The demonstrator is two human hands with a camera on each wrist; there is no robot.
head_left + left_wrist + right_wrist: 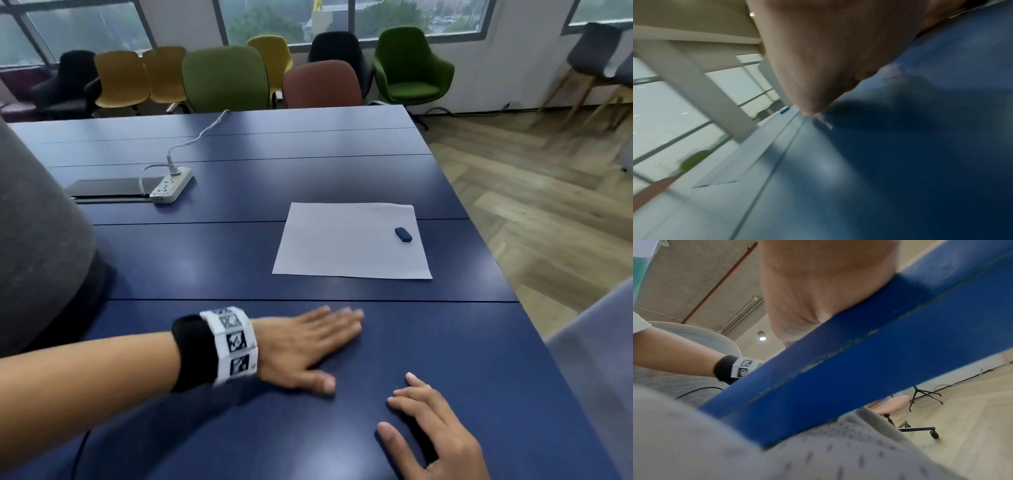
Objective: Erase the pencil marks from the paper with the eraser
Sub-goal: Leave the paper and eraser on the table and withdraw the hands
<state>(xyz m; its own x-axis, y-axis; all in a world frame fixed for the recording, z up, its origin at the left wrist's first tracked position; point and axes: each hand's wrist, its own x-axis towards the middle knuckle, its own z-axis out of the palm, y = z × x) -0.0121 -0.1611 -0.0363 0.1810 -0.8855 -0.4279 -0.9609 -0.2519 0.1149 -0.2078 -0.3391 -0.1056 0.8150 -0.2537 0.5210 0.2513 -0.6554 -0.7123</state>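
Observation:
A white sheet of paper (352,241) lies flat on the blue table (239,267), right of centre. A small dark blue eraser (403,234) sits on the paper near its right edge; in the left wrist view the eraser (784,111) shows as a tiny blue block far off. No pencil marks are visible on the sheet. My left hand (308,346) rests flat on the table, fingers straight, well short of the paper. My right hand (428,431) lies palm down at the near edge, fingers spread. Both hands hold nothing.
A white power strip (171,186) with its cable and a dark flap lie at the back left of the table. A grey rounded object (37,240) stands at the left. Chairs (222,78) line the far side. The table's right edge drops to wooden floor (548,205).

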